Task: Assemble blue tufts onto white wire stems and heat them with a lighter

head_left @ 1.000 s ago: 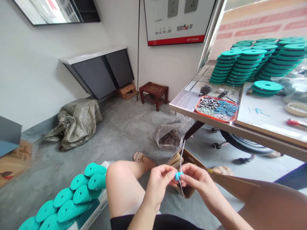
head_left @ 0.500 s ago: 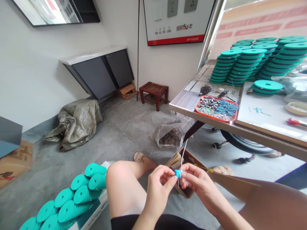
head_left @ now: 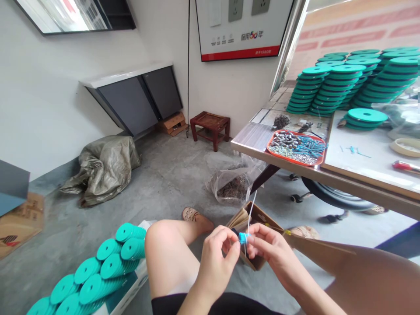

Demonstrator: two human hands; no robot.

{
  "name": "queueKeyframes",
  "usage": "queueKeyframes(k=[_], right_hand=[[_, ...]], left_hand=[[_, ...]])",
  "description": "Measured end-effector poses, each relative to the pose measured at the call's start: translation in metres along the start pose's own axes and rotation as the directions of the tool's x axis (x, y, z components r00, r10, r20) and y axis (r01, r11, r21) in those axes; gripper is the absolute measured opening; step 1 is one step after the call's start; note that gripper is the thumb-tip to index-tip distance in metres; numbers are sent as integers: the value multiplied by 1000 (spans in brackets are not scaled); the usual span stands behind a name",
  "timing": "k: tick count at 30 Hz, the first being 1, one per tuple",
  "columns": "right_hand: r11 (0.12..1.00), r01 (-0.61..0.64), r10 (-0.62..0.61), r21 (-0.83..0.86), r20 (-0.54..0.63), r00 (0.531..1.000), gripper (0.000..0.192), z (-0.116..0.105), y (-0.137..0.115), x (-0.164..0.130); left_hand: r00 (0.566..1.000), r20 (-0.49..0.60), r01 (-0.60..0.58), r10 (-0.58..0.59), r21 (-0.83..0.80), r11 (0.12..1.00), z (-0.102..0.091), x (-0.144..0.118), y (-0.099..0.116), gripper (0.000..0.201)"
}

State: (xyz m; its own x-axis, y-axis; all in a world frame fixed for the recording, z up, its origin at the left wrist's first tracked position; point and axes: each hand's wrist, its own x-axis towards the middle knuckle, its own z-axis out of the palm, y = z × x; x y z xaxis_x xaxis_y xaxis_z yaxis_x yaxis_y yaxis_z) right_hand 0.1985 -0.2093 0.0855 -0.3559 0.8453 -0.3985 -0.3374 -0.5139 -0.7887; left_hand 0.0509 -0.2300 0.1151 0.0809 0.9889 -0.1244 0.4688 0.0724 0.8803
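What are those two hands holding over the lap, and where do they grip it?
A small blue piece on a thin white strand, pinched at its two ends between fingertips of the left hand and right hand.

One view only: head cam, worn by seated person, looks fwd and down over the knee at close range. Table is the landmark: cam sits below and left of its near edge, facing past its left corner twd the back wall. Hands sit at bottom centre, just below table edge. Floor left of table falls well away. No 2nd view, so no overlap.
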Motion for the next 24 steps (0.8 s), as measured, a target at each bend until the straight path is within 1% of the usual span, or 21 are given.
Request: queueKeyframes(k=[4, 8, 19, 24], right_hand=[[999, 3, -4, -39, -25, 1000, 33, 1, -2, -1], [997, 15, -19, -75, -46, 999, 35, 4, -4, -2], [995, -2, -4, -97, -56, 998, 37, 4, -2, 0], [994, -10, 1, -108, -81, 997, 36, -1, 0, 1]], left_hand=[[1000, 22, 1, -2, 73, 997, -2, -1, 0, 13], [999, 39, -27, 22, 135, 990, -2, -1, -1, 11], [998, 57, -44, 34, 184, 982, -5, 0, 3, 14], [998, 41, -61, 53, 237, 970, -9, 2, 4, 14]])
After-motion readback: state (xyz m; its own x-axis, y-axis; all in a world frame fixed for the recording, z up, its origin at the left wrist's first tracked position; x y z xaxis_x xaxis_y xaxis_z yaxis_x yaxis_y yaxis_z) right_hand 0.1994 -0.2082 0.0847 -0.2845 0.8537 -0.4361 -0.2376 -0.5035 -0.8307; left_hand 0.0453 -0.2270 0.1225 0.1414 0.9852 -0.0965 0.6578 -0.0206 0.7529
